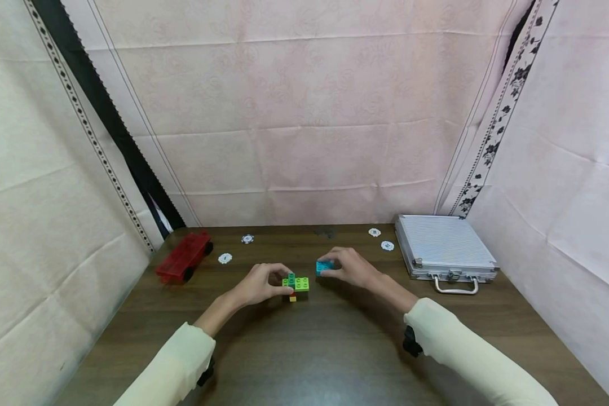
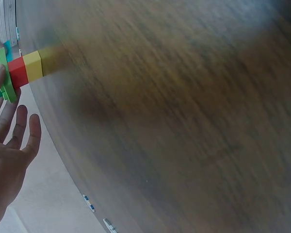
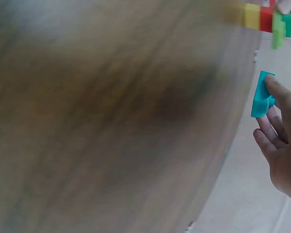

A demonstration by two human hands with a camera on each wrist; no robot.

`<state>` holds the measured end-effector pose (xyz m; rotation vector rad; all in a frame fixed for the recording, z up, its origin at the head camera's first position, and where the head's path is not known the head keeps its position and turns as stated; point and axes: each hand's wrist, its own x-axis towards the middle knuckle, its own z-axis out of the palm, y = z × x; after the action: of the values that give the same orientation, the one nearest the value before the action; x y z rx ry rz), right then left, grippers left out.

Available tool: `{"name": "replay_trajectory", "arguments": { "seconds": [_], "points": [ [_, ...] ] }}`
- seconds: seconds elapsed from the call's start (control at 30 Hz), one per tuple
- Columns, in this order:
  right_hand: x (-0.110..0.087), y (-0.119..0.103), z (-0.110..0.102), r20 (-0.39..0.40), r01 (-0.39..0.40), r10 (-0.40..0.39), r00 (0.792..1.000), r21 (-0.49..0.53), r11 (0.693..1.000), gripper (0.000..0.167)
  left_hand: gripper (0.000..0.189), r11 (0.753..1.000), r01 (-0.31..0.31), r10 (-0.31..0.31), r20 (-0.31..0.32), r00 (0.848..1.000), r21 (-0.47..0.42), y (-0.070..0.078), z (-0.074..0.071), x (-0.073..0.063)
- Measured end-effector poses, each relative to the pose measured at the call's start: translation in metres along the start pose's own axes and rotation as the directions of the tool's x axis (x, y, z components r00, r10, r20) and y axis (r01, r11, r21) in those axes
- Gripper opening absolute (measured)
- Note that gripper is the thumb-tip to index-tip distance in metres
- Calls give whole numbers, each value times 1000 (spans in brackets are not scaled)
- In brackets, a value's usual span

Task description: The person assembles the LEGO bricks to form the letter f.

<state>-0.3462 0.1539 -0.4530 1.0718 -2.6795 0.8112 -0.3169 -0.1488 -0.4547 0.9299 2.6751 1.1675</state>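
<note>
My left hand (image 1: pixel 264 285) pinches a small stack of toy building bricks (image 1: pixel 301 284) between thumb and fingers near the middle of the table. Light green bricks with a darker green one form its top; a red brick (image 2: pixel 18 72) and a yellow brick (image 2: pixel 33 66) sit below, clear in the left wrist view. The yellow end is at or just above the wood; I cannot tell which. To its right, my right hand (image 1: pixel 352 266) holds a turquoise brick (image 3: pixel 261 94) by thumb and fingertips, apart from the stack. In the right wrist view, that brick shows one rounded side.
A red toy car (image 1: pixel 186 258) with black wheels stands at the table's left. A ribbed silver case (image 1: pixel 449 245) lies at the back right, handle toward me. Several poker chips, such as one white chip (image 1: pixel 225 258), lie toward the back. Pale cloth (image 1: pixel 304 113) hangs behind the table.
</note>
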Motion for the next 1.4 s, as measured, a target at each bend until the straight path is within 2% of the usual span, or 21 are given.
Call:
{"name": "replay_trajectory", "arguments": {
  "seconds": [0.2, 0.4, 0.67, 0.87, 1.4],
  "points": [
    [10, -16, -11, -25, 82, -82, 996, 8, 997, 33, 35, 1000, 13, -13, 1, 1000, 2, -1, -1, -2],
    [17, -36, -14, -15, 88, -87, 996, 23, 996, 33, 36, 1000, 4, -4, 7, 1000, 5, -1, -2, -2],
    [21, -55, -6, 21, 93, -94, 995, 35, 995, 35, 36, 1000, 1, -1, 19, 1000, -1, -1, -1, -1],
    [25, -63, -1, 37, 106, -108, 993, 56, 993, 36, 34, 1000, -3, 3, 15, 1000, 14, -2, -1, 0],
    [24, -67, 6, 75, 75, -78, 994, 32, 997, 37, 32, 1000, -9, 8, 21, 1000, 28, -1, -2, 1]
  ]
}}
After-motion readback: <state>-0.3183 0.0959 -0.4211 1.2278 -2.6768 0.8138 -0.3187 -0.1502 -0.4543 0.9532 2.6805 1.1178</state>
